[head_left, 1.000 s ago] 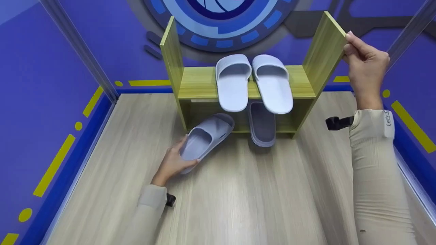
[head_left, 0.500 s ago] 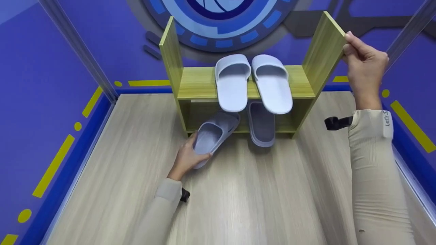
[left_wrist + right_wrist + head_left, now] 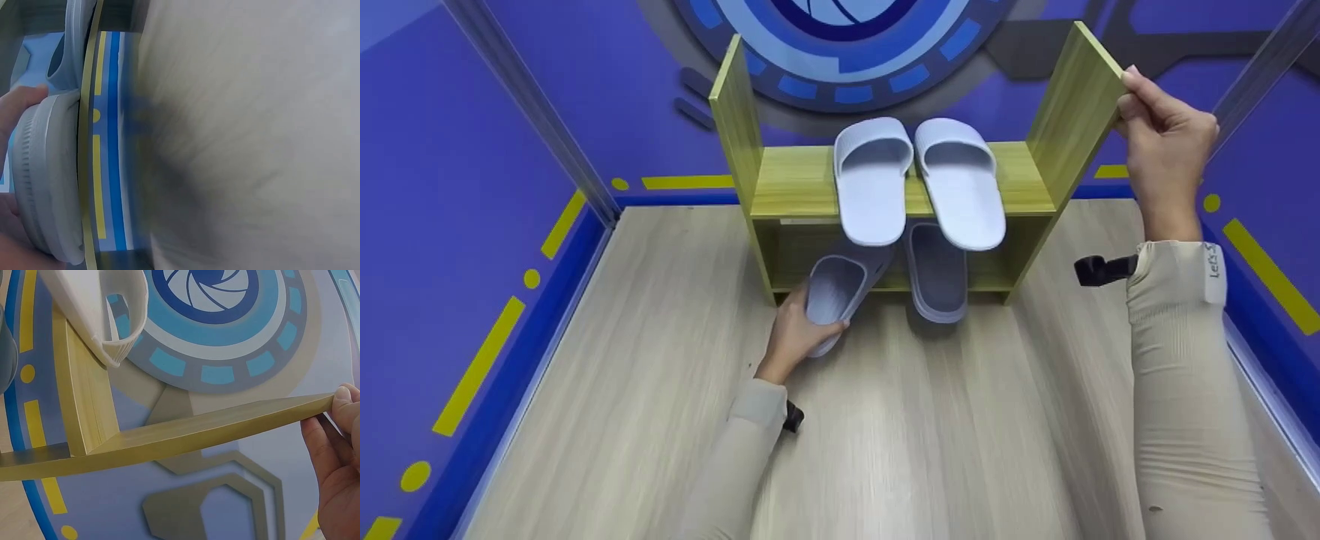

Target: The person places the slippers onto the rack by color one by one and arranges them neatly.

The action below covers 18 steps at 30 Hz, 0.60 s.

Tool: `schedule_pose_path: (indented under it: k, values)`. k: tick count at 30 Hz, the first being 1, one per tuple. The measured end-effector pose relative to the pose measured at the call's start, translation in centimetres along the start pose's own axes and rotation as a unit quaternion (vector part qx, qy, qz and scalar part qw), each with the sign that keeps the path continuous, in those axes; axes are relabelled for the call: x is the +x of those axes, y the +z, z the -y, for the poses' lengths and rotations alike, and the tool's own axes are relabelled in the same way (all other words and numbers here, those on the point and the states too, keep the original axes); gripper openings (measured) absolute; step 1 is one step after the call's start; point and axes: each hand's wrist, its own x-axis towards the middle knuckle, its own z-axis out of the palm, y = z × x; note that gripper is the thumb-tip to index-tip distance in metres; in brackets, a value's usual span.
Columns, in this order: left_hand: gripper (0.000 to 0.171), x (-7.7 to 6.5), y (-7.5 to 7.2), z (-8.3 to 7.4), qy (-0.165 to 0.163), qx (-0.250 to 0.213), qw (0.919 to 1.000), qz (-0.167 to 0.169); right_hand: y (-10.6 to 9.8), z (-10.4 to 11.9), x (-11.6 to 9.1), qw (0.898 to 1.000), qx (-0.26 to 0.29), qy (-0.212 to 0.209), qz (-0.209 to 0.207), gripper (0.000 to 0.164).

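My left hand grips the heel end of a grey slipper, thumb on one side and fingers on the other. Its toe end reaches into the lower level of a wooden shoe rack, partly hidden under the upper shelf. In the left wrist view the heel of this slipper fills the grip. At the rack's right side panel, my right hand pinches the top front corner between thumb and fingers; the right wrist view shows these fingers on the panel's end.
Two white slippers, a left one and a right one, lie side by side on the upper shelf, heels overhanging. A second grey slipper sits on the lower level. Blue walls enclose the wood-grain floor.
My left hand has moved right and forward with the grey slipper, turning it straighter, and its toe has gone under the upper shelf. The right hand stays on the panel.
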Motion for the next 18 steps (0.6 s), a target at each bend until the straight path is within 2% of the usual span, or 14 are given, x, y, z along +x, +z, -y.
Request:
schedule_pose_path:
  k: [11, 18]
  values:
    - [0.103, 0.5, 1.6, -0.9, -0.023, 0.013, 0.9993, -0.028, 0.0, -0.1, 0.2, 1.0, -0.008, -0.004, -0.008, 0.026]
    - [0.103, 0.6, 2.3, -1.5, -0.039, 0.052, 0.9966, -0.051, 0.0, -0.2, 0.1, 1.0, 0.011, 0.005, -0.005, 0.027]
